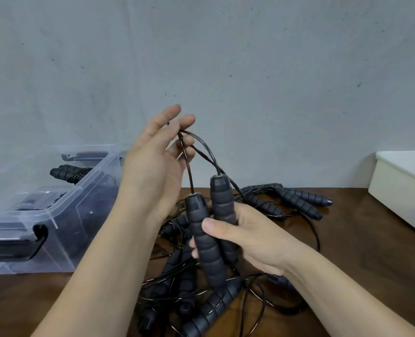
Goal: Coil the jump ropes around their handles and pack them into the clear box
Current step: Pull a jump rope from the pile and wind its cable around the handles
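**Two rope handles held together, cord lifted for coiling**

A head-worn view over a brown bench [362, 276] was shown, with a pale wall behind. Two dark ribbed foam handles [207, 242] were gripped side by side and roughly upright in the right hand [250, 235], with its thumb pressed across the front and its fingers wrapped behind. From the handle tops a thin black cord [202, 144] rose in a loop to the left hand [155, 164], which was raised just beside and above. There the cord was caught among the fingers [189, 141], the lower ones curled round it and the upper two nearly straight.

Under the hands lay a tangled pile [177, 297] of more ropes. The clear box [65, 205] stood at the left of the bench, with one coiled rope [67, 173] already inside. A white tub [401, 190] stood at the far right.

Winding appeared to be about to start. For a neat result, the handles would best be kept pressed parallel and the cord kept taut. Turns should be laid close together, and the trailing length kept free of the pile.
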Motion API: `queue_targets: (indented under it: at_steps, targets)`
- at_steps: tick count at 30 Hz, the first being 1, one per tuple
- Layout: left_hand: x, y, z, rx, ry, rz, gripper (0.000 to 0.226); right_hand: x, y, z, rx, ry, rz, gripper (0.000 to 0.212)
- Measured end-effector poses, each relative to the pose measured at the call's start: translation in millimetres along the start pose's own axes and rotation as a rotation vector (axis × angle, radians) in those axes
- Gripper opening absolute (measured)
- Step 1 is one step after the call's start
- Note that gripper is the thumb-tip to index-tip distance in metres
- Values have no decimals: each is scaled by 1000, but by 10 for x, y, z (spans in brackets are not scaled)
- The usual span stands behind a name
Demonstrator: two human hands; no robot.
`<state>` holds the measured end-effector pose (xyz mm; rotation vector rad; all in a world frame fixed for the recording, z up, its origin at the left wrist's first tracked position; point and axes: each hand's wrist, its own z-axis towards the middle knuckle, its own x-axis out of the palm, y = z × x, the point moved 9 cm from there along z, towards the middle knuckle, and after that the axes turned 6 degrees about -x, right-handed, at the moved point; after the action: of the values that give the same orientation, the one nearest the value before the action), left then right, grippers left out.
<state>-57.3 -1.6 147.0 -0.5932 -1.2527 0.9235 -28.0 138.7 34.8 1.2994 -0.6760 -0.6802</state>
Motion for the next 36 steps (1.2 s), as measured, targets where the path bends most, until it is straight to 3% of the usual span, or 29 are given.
queue_targets:
  at_steps: [4, 8, 10, 16, 23, 36]
  targets:
    - [30, -146, -73, 142, 17, 679, 20, -157, 228, -40, -68, -128, -157, 34]
    - [212, 18, -168, 60, 303, 830, 16, -271, 397, -104, -73, -160, -127, 37]
    - [236, 68, -194, 51, 344, 820, 16, -293, 456, -127, -81, -155, -138, 33]
    - [181, 62, -147, 112, 192, 614, 15, -220, 514, -154, -80, -97, -136, 42]
    - [208, -10, -209, 218, 153, 503, 16, -193, 553, -190, -58, -103, -94, 50]
    - [225, -64, -241, 260, 119, 515, 16, -195, 557, -219, -32, -114, -101, 34]
